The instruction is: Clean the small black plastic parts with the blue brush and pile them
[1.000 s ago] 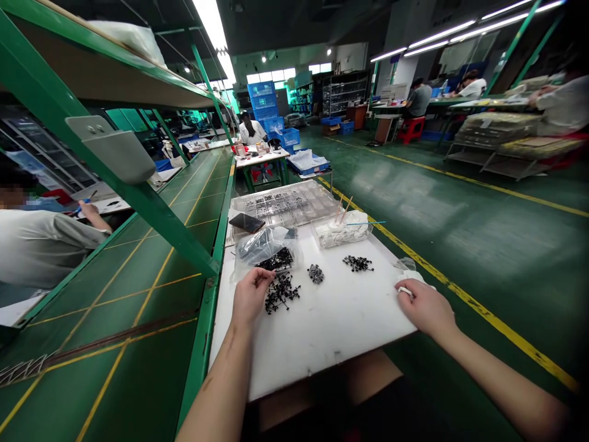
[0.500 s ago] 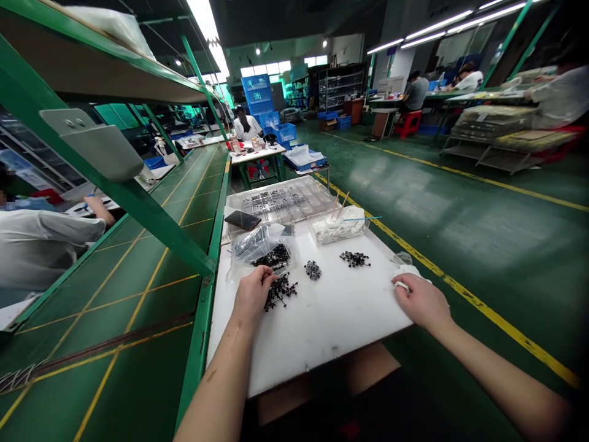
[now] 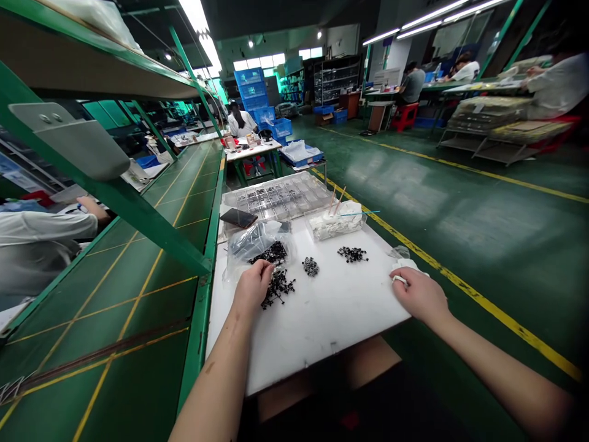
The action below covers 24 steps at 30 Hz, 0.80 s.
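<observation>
My left hand (image 3: 253,285) is closed in a pinch at the left side of the white board, over the edge of a pile of small black stemmed parts (image 3: 278,287). What its fingertips hold is too small to make out. Just behind it lies an open clear plastic bag (image 3: 253,240) with more black parts inside. My right hand (image 3: 421,296) rests at the board's right edge, fingers closed around a crumpled white cloth (image 3: 405,264), part of which pokes out by the thumb. Between the hands are a small heap of greyish parts (image 3: 310,266) and a loose group of black parts (image 3: 353,254).
Behind the bag are a dark phone (image 3: 238,217) and a clear compartment tray (image 3: 276,197). A box of white tissue-like material (image 3: 335,221) holds thin sticks. A green conveyor (image 3: 151,264) and slanting post (image 3: 156,227) flank the left. Other people sit at distant benches.
The view has shifted slightly, so the scene sits a little further left and higher. Both hands keep nearly the same places and grips.
</observation>
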Each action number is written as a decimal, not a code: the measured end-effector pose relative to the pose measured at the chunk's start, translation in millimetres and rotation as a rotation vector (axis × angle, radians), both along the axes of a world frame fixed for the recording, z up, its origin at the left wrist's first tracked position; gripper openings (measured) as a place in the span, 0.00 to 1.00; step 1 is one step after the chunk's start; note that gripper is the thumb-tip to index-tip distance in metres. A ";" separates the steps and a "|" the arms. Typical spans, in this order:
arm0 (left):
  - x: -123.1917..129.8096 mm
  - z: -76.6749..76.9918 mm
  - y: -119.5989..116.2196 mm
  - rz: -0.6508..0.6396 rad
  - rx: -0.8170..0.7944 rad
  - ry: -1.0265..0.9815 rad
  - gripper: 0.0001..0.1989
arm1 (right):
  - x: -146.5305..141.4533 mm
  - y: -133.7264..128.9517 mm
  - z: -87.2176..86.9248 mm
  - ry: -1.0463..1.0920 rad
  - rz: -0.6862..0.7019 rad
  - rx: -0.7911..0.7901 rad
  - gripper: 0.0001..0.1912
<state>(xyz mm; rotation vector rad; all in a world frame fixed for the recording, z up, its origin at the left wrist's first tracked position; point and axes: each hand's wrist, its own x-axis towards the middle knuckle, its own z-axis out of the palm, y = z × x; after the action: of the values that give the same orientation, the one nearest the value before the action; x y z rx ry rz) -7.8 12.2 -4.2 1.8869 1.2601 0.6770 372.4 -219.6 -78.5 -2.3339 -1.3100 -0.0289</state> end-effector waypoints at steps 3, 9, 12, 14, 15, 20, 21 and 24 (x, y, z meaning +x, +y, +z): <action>0.0 -9.0 3.1 0.098 -0.087 -0.214 0.16 | -0.5 -0.3 0.1 -0.003 0.000 0.007 0.16; 1.7 -20.9 9.6 0.216 -0.312 -0.728 0.17 | 0.3 -0.5 -0.1 -0.001 0.005 0.018 0.16; 3.4 -22.8 10.3 0.237 -0.389 -0.936 0.16 | 0.7 -0.8 0.3 0.001 0.007 0.017 0.16; 5.0 -23.8 9.6 0.256 -0.425 -1.042 0.16 | 0.6 -0.8 0.9 -0.001 0.005 0.016 0.16; 5.7 -24.1 9.2 0.265 -0.443 -1.082 0.16 | 0.6 -0.8 1.2 -0.003 0.005 0.015 0.16; 7.2 -22.4 3.8 0.271 -0.516 -1.144 0.17 | 1.1 -0.5 0.8 -0.013 0.005 0.021 0.17; 7.9 -22.2 0.4 0.265 -0.522 -1.133 0.17 | 1.4 -0.5 0.3 -0.013 0.003 0.025 0.17; 12.7 -25.5 -19.2 0.233 -0.529 -1.057 0.16 | 1.9 -0.7 -0.9 -0.013 -0.002 0.031 0.16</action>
<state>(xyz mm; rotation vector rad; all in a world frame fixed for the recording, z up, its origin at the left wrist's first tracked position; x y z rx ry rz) 4.9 -7.0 -29.6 0.7289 0.8100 1.1171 374.3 -220.2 -79.4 -2.3128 -1.3046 -0.0645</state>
